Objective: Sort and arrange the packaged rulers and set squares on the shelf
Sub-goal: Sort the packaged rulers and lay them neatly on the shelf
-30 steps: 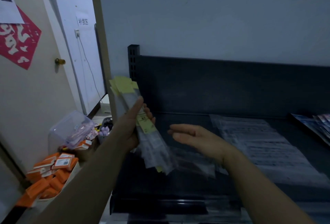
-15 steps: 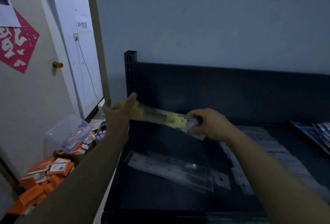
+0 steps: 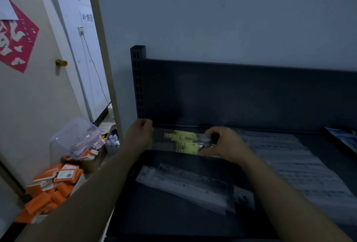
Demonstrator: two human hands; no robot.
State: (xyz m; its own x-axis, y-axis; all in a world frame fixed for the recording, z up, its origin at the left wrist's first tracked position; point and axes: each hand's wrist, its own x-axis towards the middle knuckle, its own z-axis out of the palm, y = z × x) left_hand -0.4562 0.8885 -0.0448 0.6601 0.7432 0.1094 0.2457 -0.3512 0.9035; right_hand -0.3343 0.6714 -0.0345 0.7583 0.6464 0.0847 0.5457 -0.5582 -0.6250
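Note:
A bundle of clear ruler packets with yellow labels [image 3: 183, 143] lies lengthwise at the back left of the dark shelf [image 3: 173, 222]. My left hand [image 3: 139, 135] grips its left end by the shelf's upright post. My right hand [image 3: 222, 141] curls over its right end. A separate clear packaged ruler [image 3: 189, 185] lies slanted on the shelf in front of the bundle, between my forearms. Large clear packets [image 3: 289, 164], probably set squares, are spread over the shelf's right half.
The shelf's dark back panel [image 3: 231, 95] and slotted post [image 3: 137, 79] stand right behind my hands. Blue packets [image 3: 342, 137] lie at the far right. Left of the shelf sit orange boxes [image 3: 52, 187], a clear tub [image 3: 77, 137] and a door [image 3: 29, 87].
The bundle was upright in my left hand alone, then both hands turned it level and lowered it onto the back left of the shelf.

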